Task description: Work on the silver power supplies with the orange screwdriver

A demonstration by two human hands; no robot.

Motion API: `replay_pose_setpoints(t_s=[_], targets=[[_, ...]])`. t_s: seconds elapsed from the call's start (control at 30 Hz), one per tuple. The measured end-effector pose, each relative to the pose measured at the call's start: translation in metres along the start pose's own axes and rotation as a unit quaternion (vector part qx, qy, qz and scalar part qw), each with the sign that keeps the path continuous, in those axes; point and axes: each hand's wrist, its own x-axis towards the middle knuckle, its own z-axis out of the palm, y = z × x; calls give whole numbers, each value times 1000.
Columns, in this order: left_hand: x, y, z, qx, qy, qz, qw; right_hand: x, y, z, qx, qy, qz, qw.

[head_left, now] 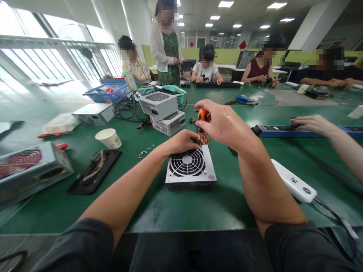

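In front of me on the green table lies a silver power supply unit (210, 162) with a round fan grille on top. My right hand (219, 122) grips an orange and black screwdriver (202, 114), held upright over the unit's far edge. The fingers of my left hand (184, 142) are pinched at that same far edge, close to the screwdriver's shaft. Whatever lies between those fingertips is too small to make out. Coloured wires (204, 139) come out behind the unit's far side.
Two stacked power supplies (159, 104) stand beyond, near a paper cup (108, 138), loose screws (144, 152) and a black tray (95, 172) with cables. A white power strip (295, 181) lies right. A neighbour's hand (309, 124) touches a blue bar (283, 131). Other people sit opposite.
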Motion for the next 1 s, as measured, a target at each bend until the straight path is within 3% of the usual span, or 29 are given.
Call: replay_pose_setpoints(t_s=[0.33,0.5,0.7,0.9,1.0], targets=[[0,-1,2,0,12,1,1000,-1,1,3,7,-30,-52,998],[-1,1,1,7,11,-3,1000,-1,-4,2,-57,-16,1,998],[-2,1,2,9,17,-12,1000,-2,-5,-1,15,-54,-50,997],[-2,2,1,15,14,-12,1000,-2,-6,4,-70,-8,24,997],[-2,3,1,6,15,-13,1000,-1,-2,3,-20,-19,-5,1000]])
